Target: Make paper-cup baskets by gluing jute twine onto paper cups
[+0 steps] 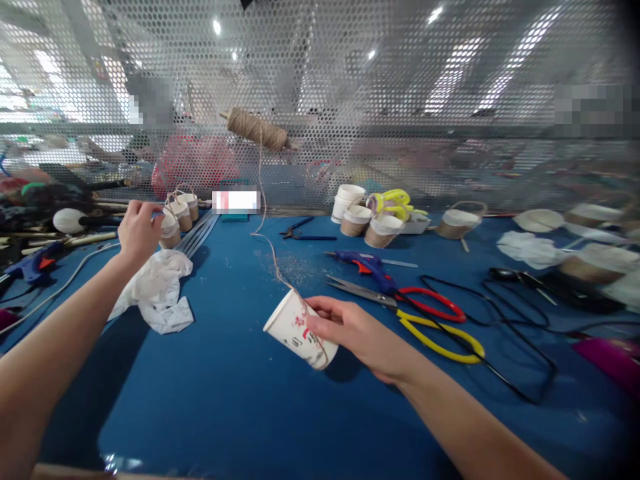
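Observation:
My right hand [357, 333] grips a white paper cup [295, 327] printed with red and black marks, tilted on its side just above the blue table. A strand of twine [260, 173] comes down from a spool [257, 129] and runs along the cup to its base. At the left, my left hand [140, 230] has its fingers bent together at a small twine-wrapped cup [170, 232]; whether the fingertips hold its handle is hidden. More wrapped cups [183, 215] with twine handles stand beside it.
Scissors [400, 310], a blue glue gun [367, 263] with a black cord, and pliers [307, 233] lie on the table [235, 407]. A crumpled white cloth [160, 283] is at left. Stacked cups [347, 200] and wrapped cups stand before the perforated metal screen [320, 80].

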Demonstrator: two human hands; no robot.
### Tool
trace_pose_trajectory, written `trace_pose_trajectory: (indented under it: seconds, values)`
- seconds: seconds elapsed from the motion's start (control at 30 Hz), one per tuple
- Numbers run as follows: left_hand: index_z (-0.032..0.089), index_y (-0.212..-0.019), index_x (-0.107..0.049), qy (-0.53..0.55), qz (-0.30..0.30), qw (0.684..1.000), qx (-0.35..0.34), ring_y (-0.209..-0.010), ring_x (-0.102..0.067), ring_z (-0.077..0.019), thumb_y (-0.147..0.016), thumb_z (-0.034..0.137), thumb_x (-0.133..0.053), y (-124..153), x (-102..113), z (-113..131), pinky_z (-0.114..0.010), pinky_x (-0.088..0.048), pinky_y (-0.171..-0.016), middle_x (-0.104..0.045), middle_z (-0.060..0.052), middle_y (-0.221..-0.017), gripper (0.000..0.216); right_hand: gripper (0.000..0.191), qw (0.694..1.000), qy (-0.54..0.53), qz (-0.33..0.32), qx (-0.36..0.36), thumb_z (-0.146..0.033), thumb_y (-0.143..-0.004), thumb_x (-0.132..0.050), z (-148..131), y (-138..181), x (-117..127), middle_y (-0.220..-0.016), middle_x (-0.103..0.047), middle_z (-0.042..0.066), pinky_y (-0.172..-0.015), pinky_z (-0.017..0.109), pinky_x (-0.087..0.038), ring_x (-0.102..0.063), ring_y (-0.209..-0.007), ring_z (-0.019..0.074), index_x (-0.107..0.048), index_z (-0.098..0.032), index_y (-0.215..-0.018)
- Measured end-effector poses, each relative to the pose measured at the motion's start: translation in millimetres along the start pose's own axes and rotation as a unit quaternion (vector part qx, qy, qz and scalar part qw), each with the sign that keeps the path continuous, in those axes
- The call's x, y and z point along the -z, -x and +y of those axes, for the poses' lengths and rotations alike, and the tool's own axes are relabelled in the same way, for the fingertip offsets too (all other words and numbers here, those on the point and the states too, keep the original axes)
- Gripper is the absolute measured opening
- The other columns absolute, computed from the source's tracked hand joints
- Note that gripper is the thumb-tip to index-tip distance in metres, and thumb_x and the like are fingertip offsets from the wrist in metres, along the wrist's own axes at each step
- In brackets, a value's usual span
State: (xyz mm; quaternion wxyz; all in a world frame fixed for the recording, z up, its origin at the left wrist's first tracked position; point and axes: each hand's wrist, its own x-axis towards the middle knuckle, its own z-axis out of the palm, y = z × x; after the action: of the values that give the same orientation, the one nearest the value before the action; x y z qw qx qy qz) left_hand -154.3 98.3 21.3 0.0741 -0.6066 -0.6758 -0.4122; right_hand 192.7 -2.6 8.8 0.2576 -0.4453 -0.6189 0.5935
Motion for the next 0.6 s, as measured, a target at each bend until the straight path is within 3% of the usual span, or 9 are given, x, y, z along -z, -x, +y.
trace_pose_trajectory:
  seconds: [0.13, 0.23, 0.3, 0.4, 0.5, 0.6]
  values:
    - [0.015, -0.089, -0.056, 0.061, -0.025, 0.998, -0.006, -0.078, -0.051, -0.0157, -0.077, 0.037, -0.046, 17, -2, 33, -0.029, -0.037, -0.075, -0.054, -0.002, -0.089, 0.027, 0.041, 0.998, -0.047, 0.038, 0.016, -0.043, -0.070, -0.062, 4, -3, -2, -0.100, -0.063, 0.009, -0.069, 0.031, -0.046, -0.059, -0.080, 0.0168, -0.058, -0.016, -0.101]
    - [0.015, -0.083, -0.057, 0.138, -0.124, 0.982, -0.026, -0.064, -0.053, -0.0131, -0.079, 0.042, -0.043, 47, -6, 75, -0.025, -0.042, -0.061, -0.058, 0.000, -0.069, 0.031, 0.041, 0.995, -0.062, 0.074, 0.037, -0.041, -0.071, -0.062, 5, -6, -5, -0.101, -0.063, 0.009, -0.074, 0.032, -0.045, -0.059, -0.085, 0.0173, -0.057, -0.016, -0.103]
    - [0.015, -0.080, -0.059, 0.270, -0.306, 0.912, -0.038, -0.071, -0.055, -0.0145, -0.078, 0.042, -0.045, 71, -5, 103, -0.026, -0.043, -0.067, -0.062, -0.003, -0.074, 0.031, 0.041, 0.995, -0.038, 0.081, 0.048, -0.040, -0.071, -0.062, 4, -7, -7, -0.102, -0.063, 0.009, -0.075, 0.032, -0.045, -0.059, -0.087, 0.0181, -0.056, -0.016, -0.103]
    - [0.013, -0.082, -0.059, 0.374, -0.466, 0.801, -0.035, -0.073, -0.055, -0.0143, -0.069, 0.036, -0.060, 102, -1, 131, -0.025, -0.043, -0.069, -0.064, -0.003, -0.080, 0.026, 0.045, 0.994, 0.020, 0.084, 0.068, -0.040, -0.072, -0.061, 1, -6, -11, -0.105, -0.062, 0.010, -0.076, 0.033, -0.045, -0.058, -0.090, 0.0194, -0.053, -0.014, -0.107]
    - [0.013, -0.086, -0.060, 0.429, -0.547, 0.719, 0.025, -0.064, -0.054, -0.0111, -0.064, 0.024, -0.066, 120, -1, 140, -0.023, -0.042, -0.064, -0.064, 0.000, -0.074, 0.026, 0.046, 0.990, 0.075, 0.083, 0.086, -0.040, -0.071, -0.062, -2, -4, -16, -0.106, -0.061, 0.010, -0.080, 0.034, -0.045, -0.057, -0.093, 0.0199, -0.052, -0.014, -0.108]
    - [0.013, -0.080, -0.062, 0.466, -0.556, 0.679, 0.110, -0.060, -0.053, -0.0100, -0.062, 0.019, -0.066, 128, -5, 136, -0.023, -0.041, -0.064, -0.065, 0.001, -0.070, 0.019, 0.043, 0.988, 0.110, 0.062, 0.091, -0.042, -0.074, -0.058, -2, -3, -17, -0.105, -0.061, 0.010, -0.081, 0.034, -0.044, -0.057, -0.093, 0.0199, -0.054, -0.014, -0.106]
